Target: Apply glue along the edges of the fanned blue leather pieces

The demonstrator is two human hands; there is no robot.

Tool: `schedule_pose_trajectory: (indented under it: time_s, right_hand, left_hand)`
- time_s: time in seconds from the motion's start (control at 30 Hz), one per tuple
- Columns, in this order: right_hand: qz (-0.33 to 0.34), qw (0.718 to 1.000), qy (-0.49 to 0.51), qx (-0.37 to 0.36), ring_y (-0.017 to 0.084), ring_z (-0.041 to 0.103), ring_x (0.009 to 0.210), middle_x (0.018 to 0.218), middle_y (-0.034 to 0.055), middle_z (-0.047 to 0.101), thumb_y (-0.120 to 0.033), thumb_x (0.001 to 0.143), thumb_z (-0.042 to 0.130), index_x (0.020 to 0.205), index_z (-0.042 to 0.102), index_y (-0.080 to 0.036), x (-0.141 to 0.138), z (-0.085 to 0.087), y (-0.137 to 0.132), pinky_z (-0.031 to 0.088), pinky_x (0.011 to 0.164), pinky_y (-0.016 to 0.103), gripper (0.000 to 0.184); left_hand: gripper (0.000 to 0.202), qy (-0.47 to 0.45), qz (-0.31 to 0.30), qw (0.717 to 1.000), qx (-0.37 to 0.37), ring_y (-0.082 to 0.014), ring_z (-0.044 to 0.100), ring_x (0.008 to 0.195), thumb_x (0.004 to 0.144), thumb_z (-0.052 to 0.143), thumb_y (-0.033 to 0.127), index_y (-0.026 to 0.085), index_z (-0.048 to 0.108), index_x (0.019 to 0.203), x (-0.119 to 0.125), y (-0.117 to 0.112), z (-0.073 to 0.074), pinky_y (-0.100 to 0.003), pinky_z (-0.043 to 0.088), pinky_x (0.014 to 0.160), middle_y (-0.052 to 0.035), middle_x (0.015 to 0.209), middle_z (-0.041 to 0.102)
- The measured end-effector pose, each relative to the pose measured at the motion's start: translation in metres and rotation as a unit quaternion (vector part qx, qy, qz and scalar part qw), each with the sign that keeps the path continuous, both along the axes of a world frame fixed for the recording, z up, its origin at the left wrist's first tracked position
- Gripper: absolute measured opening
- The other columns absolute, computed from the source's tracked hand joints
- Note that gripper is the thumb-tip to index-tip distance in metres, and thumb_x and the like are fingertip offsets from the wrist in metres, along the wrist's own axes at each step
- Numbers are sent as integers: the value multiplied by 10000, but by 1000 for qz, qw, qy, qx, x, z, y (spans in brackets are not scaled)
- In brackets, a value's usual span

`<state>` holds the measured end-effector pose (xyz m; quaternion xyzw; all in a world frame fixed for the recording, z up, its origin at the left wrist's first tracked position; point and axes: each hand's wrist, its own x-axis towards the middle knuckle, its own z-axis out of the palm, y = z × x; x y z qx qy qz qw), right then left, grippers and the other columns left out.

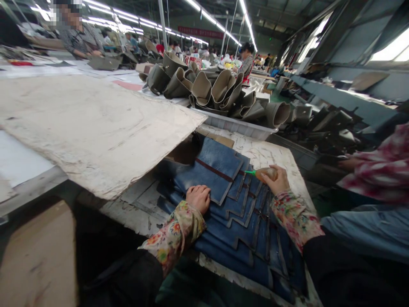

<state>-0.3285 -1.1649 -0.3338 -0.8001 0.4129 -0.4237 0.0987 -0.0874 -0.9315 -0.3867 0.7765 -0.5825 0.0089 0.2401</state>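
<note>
green-tipped bottle (pixel 267 174), olive pieces (pixel 220 90) in crate (pixel 234 123)

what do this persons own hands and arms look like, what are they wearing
The left hand and right hand are gloveless. Both forearms wear wrinkled, pale floral sleeves patterned in red, yellow and green, with black sleeves further up.

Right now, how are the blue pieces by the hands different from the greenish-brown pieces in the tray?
Color: the blue pieces are dark blue, while the greenish-brown pieces have paler insides.
Shape: the blue pieces lie mostly flat; many greenish-brown pieces curl into open loops.
Arrangement: the blue pieces overlap like steps; the greenish-brown pieces are jumbled, poking above the tray.
Both are piled up in groups.
</note>
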Motion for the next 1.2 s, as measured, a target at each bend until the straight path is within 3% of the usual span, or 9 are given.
schedule_pose_trajectory:
  time_s: [0.17,0.4,0.63,0.87,1.2]
  right_hand:
    - [17,999,40,3,277,492,1025,1046,136,530,-568,653,574,1044,547,-146,-4,-6,3,396,946,481,576]
    - [-6,1000,8,16,282,487,1036,1058,143,513,-579,619,585,1050,545,-124,0,-5,-10,387,963,481,628]
    - [-37,999,-16,17,272,488,989,1009,132,520,-594,583,586,1020,554,-126,10,1,-37,403,938,464,642]
    - [-66,995,-29,71,305,474,1063,1090,167,519,-585,535,587,1044,544,-119,19,8,-69,357,985,492,691]
    - [-110,988,-27,104,322,474,1047,1050,159,524,-579,538,581,1079,563,-102,36,4,-121,364,976,487,721]
  left_hand:
    - [263,-5,0,1000,-9,-176,534,1085,868,427,266,260,609,1058,2,-2,-2,-394,314,962,13,1147,634]
    - [264,-4,-3,1000,-10,-178,531,1083,871,426,273,259,605,1065,3,-3,-3,-395,302,970,16,1147,633]
    - [255,-1,-7,1000,-6,-175,535,1073,874,426,267,258,607,1053,3,-4,3,-389,314,959,15,1137,638]
    - [258,12,-8,1000,-12,-181,542,1069,874,420,258,260,609,1049,3,-9,5,-391,322,955,2,1133,643]
    - [259,11,-9,1000,-16,-188,544,1059,872,416,254,261,606,1048,6,-18,4,-401,321,951,8,1125,645]
